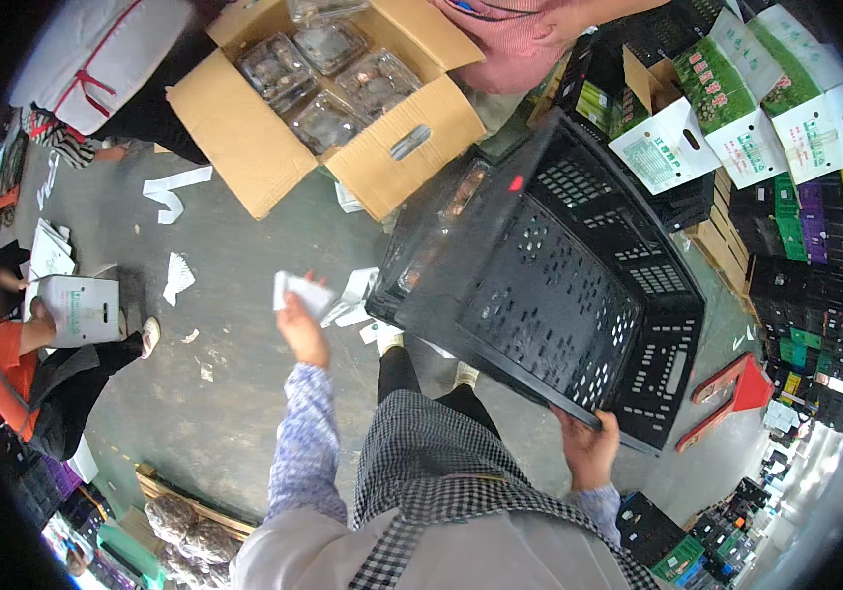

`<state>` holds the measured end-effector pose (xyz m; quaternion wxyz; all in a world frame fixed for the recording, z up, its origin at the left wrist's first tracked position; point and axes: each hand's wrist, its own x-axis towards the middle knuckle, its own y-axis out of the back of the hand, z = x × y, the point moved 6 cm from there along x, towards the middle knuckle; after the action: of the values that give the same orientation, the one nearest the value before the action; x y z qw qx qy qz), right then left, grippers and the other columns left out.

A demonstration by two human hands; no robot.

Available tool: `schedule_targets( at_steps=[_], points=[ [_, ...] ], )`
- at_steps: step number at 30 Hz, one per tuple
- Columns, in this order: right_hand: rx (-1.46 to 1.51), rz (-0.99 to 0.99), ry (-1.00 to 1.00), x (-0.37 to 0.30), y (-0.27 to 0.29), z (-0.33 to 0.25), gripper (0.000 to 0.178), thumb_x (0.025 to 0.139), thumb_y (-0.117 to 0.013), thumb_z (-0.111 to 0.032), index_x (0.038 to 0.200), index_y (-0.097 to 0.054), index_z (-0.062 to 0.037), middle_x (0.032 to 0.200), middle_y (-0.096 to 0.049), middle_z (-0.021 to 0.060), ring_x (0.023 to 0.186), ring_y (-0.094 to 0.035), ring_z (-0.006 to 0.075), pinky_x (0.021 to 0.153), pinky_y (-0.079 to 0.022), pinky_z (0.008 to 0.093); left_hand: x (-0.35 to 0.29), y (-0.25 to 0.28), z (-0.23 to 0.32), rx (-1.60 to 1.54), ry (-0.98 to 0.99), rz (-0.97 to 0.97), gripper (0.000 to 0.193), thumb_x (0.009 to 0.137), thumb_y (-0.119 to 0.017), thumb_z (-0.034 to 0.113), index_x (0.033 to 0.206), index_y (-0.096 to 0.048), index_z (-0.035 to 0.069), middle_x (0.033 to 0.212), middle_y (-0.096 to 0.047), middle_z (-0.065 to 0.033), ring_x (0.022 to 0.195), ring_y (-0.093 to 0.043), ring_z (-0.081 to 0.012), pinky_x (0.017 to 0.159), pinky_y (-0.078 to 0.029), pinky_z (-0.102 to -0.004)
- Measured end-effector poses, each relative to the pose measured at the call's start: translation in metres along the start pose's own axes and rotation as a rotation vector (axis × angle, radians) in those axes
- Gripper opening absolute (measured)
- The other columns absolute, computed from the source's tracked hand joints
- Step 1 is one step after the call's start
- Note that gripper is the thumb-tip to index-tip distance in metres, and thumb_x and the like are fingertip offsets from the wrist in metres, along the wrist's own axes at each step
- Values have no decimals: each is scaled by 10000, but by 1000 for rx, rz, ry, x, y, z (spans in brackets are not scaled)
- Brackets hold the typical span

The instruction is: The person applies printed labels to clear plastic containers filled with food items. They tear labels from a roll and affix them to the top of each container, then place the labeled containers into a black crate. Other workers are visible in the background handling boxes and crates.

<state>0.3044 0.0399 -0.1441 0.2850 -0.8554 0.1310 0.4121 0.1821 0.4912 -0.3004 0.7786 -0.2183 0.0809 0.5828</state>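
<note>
My left hand is closed on a crumpled piece of white paper, held out in front of me. Gripped by its near rim, a large black plastic crate tilts in my right hand; its slotted bottom and walls face up toward me. Beside the crate's far left side, clear plastic packs show partly, the rest hidden behind it. Another white paper is near my left hand; I cannot tell whether it touches the floor.
An open cardboard box holds several clear packs ahead of me, with people close beside it. White-green cartons stand far right, above stacked crates. A red pallet jack is at right. Paper scraps litter the floor. A person in orange crouches left.
</note>
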Motion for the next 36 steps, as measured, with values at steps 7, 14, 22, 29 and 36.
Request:
schedule_targets(
  at_steps=[7,14,22,29,36],
  points=[
    [53,-5,-89,78,47,95,308,812,-494,-87,1086,-543,45,1090,-609,167,1002,-590,310,922,-489,437,-58,85,45,-7,106,23,446,998,-412,291,1301,-363,-33,1137,-584,-245,969,-633,-356,841,-534,-461],
    [40,-15,-211,84,43,83,338,793,-509,-85,1078,-546,92,1120,-611,216,1070,-580,356,1017,-439,473,-61,180,95,-55,-1,190,503,987,-418,334,1315,-347,-40,1162,-569,-271,1009,-614,-406,858,-526,-496],
    [14,-61,-175,85,34,88,426,793,-480,-93,1131,-480,167,1222,-545,265,1159,-522,404,1055,-409,472,-90,199,131,-52,48,140,543,977,-442,335,1354,-312,-33,1166,-583,-257,1005,-625,-357,884,-516,-439],
    [-408,-298,-357,29,-8,115,633,929,-447,-462,1249,-467,83,1312,-503,187,1221,-483,326,1022,-412,404,-121,121,132,-86,263,-62,533,980,-454,338,1267,-400,-107,1106,-618,-242,952,-650,-325,874,-518,-404],
    [-1420,-1498,474,-140,-237,158,513,773,-734,-199,1218,-539,-35,1192,-585,137,1068,-580,226,922,-445,336,-150,10,223,-21,351,-528,481,976,-464,318,1260,-446,-69,1085,-629,-231,979,-643,-308,881,-515,-405]
  ],
)
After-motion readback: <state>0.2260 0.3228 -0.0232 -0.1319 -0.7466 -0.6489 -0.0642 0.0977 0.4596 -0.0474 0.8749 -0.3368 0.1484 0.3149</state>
